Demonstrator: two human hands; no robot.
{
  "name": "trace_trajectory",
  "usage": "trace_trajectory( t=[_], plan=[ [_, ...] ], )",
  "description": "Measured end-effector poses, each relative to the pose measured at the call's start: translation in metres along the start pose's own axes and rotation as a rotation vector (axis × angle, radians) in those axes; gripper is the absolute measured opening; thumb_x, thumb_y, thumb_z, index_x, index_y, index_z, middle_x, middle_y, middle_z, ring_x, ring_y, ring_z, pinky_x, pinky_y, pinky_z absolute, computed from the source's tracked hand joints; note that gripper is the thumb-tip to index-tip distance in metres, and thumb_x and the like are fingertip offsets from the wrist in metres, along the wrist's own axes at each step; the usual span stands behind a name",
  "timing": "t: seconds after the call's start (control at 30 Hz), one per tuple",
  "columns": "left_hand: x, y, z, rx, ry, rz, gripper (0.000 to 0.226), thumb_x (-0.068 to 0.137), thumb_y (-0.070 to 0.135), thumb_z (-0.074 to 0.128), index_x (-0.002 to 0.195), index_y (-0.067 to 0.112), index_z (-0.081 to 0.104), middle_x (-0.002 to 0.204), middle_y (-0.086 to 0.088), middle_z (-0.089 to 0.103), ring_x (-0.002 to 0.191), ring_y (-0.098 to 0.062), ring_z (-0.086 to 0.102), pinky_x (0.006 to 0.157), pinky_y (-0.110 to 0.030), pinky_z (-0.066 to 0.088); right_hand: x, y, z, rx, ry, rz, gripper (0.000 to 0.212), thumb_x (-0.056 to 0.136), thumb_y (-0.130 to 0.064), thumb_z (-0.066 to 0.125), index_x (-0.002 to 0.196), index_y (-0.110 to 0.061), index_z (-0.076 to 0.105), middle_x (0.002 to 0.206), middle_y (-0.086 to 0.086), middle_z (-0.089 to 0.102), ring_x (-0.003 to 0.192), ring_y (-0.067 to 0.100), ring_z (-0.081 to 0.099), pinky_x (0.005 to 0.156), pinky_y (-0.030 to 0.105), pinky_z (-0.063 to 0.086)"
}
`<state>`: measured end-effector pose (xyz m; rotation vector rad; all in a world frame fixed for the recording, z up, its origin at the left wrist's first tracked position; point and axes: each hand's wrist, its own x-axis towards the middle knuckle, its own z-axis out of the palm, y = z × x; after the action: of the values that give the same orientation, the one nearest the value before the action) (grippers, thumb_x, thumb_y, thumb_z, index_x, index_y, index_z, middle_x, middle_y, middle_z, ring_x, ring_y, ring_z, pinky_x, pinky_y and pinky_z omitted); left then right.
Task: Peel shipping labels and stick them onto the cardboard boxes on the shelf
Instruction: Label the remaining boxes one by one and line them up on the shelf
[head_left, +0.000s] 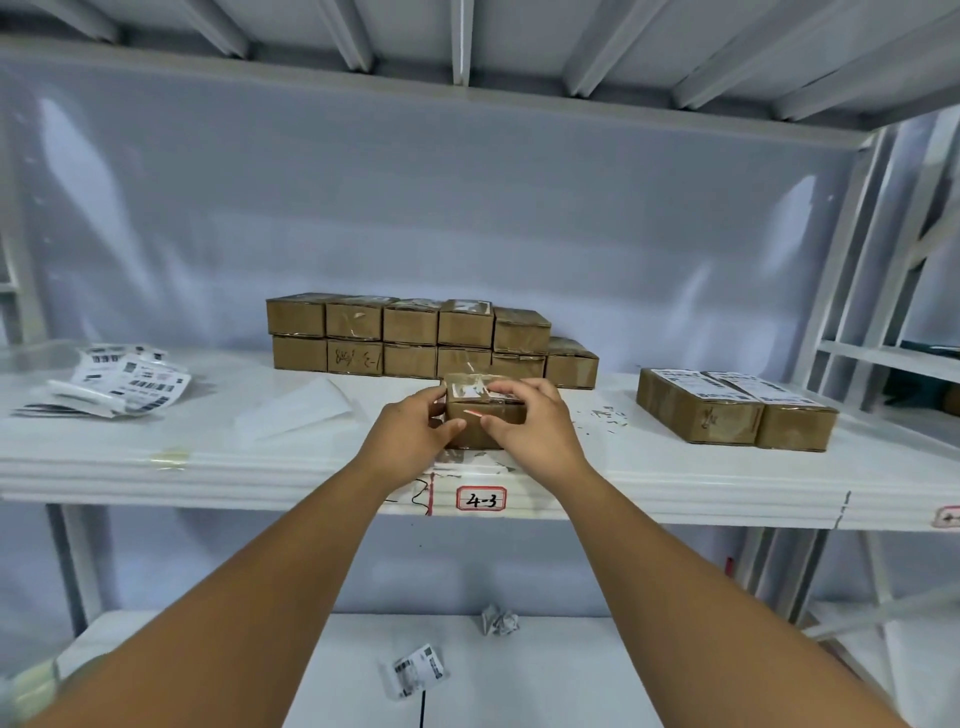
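Note:
A small cardboard box (480, 415) stands near the front edge of the white shelf (208, 457), with tape and label remnants on its top. My left hand (415, 428) grips its left side, thumb on the front face. My right hand (530, 421) grips its right side, fingers curled over the top edge. A pile of shipping labels (122, 382) lies at the shelf's left. Two boxes (732, 408) with labels on top sit at the right.
A two-row stack of unlabelled cardboard boxes (431, 338) stands behind the held box. A sheet of backing paper (301, 405) lies left of my hands. On the lower shelf lie a crumpled paper (500, 619) and a loose label (418, 670).

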<state>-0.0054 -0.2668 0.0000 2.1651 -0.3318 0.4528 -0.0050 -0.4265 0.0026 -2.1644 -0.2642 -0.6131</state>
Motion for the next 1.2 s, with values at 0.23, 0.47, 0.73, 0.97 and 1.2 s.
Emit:
trace_trajectory(
  t=[0.23, 0.47, 0.73, 0.97, 1.2],
  plan=[
    [-0.001, 0.0, -0.002, -0.107, -0.007, -0.011, 0.054, 0.092, 0.021, 0.06, 0.14, 0.029, 0.039, 0.134, -0.001, 0.055, 0.108, -0.015, 0.058, 0.069, -0.017, 0.048, -0.006, -0.004, 0.001, -0.051, 0.077, -0.046, 0.038, 0.083, -0.028, 0.066, 0.12, -0.033, 0.057, 0.122, -0.013, 0.035, 0.125, 0.009, 0.028, 0.094, 0.021, 0.033],
    [-0.005, 0.002, -0.01, 0.316, 0.244, 0.088, 0.043, 0.097, 0.024, 0.046, 0.139, 0.015, 0.041, 0.142, -0.005, 0.044, 0.131, -0.021, 0.038, 0.101, -0.032, 0.036, -0.006, -0.035, 0.022, -0.384, 0.482, -0.424, 0.031, 0.078, -0.023, 0.051, 0.105, -0.022, 0.066, 0.108, 0.003, 0.057, 0.104, 0.021, 0.044, 0.088, 0.038, 0.042],
    [0.004, -0.028, -0.081, 0.923, 0.315, 0.05, 0.049, 0.093, 0.022, 0.038, 0.141, 0.012, 0.035, 0.154, -0.008, 0.023, 0.145, -0.028, 0.009, 0.115, -0.042, 0.012, 0.021, -0.116, 0.071, -0.234, -0.077, -0.354, 0.04, 0.09, -0.014, 0.048, 0.13, -0.021, 0.048, 0.127, 0.005, 0.05, 0.116, 0.024, 0.049, 0.092, 0.038, 0.046],
    [0.003, -0.095, -0.157, 0.951, 0.326, -0.189, 0.046, 0.091, 0.002, 0.041, 0.137, 0.008, 0.04, 0.151, -0.013, 0.025, 0.139, -0.031, 0.022, 0.105, -0.043, 0.033, 0.033, -0.152, 0.126, -0.013, -0.265, -0.296, 0.036, 0.091, -0.007, 0.044, 0.124, -0.017, 0.056, 0.122, 0.005, 0.058, 0.11, 0.021, 0.054, 0.09, 0.03, 0.045],
    [0.004, -0.154, -0.189, 0.867, 0.404, -0.376, 0.055, 0.078, 0.013, 0.057, 0.131, 0.003, 0.045, 0.139, -0.02, 0.037, 0.13, -0.038, 0.032, 0.108, -0.043, 0.029, 0.048, -0.179, 0.204, 0.14, -0.444, -0.24, 0.026, 0.09, -0.007, 0.048, 0.108, -0.014, 0.065, 0.109, 0.001, 0.063, 0.096, 0.016, 0.057, 0.078, 0.023, 0.043]
  ],
)
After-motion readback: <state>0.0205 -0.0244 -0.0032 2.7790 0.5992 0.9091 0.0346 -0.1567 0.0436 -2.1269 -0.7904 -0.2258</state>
